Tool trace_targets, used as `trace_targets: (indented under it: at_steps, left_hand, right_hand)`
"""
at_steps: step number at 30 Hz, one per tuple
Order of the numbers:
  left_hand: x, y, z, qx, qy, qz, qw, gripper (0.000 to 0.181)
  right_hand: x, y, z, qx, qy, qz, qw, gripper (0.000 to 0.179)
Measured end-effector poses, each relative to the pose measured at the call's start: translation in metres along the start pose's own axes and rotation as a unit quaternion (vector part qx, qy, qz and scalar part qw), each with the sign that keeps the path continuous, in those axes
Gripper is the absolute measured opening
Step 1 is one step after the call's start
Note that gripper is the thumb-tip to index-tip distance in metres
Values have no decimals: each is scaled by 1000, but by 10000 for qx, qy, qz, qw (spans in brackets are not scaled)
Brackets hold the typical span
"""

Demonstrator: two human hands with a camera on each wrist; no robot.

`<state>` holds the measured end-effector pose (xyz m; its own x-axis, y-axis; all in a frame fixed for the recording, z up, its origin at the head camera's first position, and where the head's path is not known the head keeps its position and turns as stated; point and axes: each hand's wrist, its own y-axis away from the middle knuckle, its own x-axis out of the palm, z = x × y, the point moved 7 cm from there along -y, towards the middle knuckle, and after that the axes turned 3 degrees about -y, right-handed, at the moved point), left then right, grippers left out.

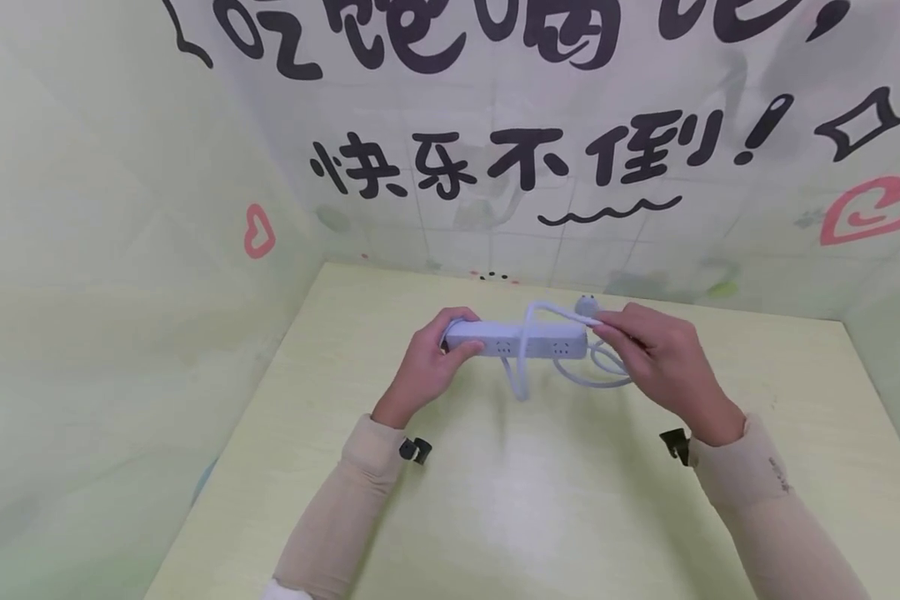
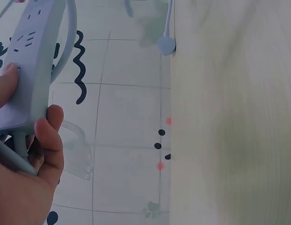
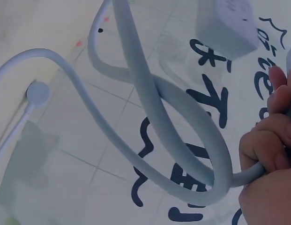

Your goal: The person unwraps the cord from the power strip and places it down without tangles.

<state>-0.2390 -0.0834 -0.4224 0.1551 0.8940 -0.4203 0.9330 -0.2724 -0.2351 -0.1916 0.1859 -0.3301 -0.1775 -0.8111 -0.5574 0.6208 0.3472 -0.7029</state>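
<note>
A white power strip [image 1: 540, 340] is held up above the table, its sockets facing the head camera. My left hand [image 1: 429, 360] grips its left end, thumb on the socket face, as the left wrist view shows with the strip [image 2: 35, 70] and the curled fingers [image 2: 51, 136]. The white cord [image 1: 523, 358] loops across the strip's front. Its upper part is pinched by my right hand [image 1: 663, 358], right of the strip. In the right wrist view, the cord [image 3: 150, 103] hangs in crossing loops. The round plug [image 1: 587, 306] lies near the table's back edge.
The pale wooden table [image 1: 510, 500] meets a back wall sheet [image 1: 450, 233] printed with dark characters. Another sheet [image 1: 120, 292] hangs along the left side. Dark clips [image 1: 416, 451] sit at both wrists.
</note>
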Motion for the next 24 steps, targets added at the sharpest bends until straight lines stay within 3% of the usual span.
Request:
trace_targets:
  at_steps: [6,12,17,20,24]
  left_hand:
    - [-6,-7,-2,-45,195,-637,9978,34]
    - [-11,-8,-7,-173,467,-1023,9935,35]
    - [-11,-7,-13,-174,685,-911,9933,35]
    - [-8,-5,-16,-127,768,-770,9940,34]
    - [-5,-2,-19,-91,954,-485,9942,35]
  right_hand:
    - [16,14,23,-498,-549,1229,9896,23]
    - [48,36,13,-17,-93,2464,9691,16]
    - [65,51,-16,481,481,2980,9521,9]
    - [70,60,-40,802,788,3056,9455,11]
    - [68,72,-73,1531,1102,3101,9318,14]
